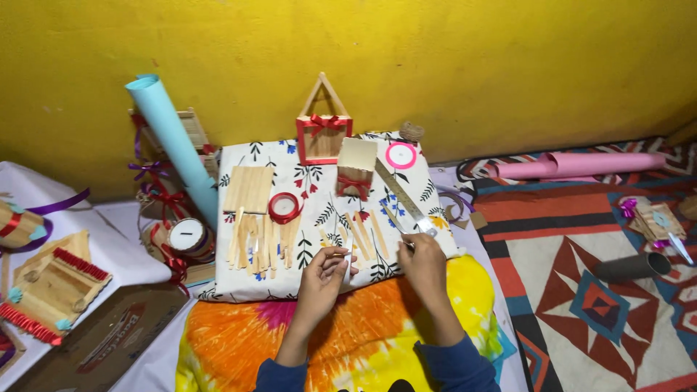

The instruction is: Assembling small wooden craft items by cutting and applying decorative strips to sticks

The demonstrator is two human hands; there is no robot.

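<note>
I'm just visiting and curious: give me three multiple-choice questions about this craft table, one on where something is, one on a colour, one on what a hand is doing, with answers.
1. Where does the red ribbon spool lie?
A. On the floral cloth
B. On the patterned rug
C. On the cardboard box

2. What colour is the paper roll leaning on the wall at the left?
A. Pink
B. Light blue
C. Green

3. What is the left hand doing?
A. Resting flat and empty
B. Pinching a small stick
C. Holding the ruler

Answers:
1 A, the spool sits on the cloth beside the loose sticks.
2 B, the leaning roll is light blue; the pink one lies on the floor at the right.
3 B, its fingertips close on a stick, while the right hand is by the ruler.
</note>
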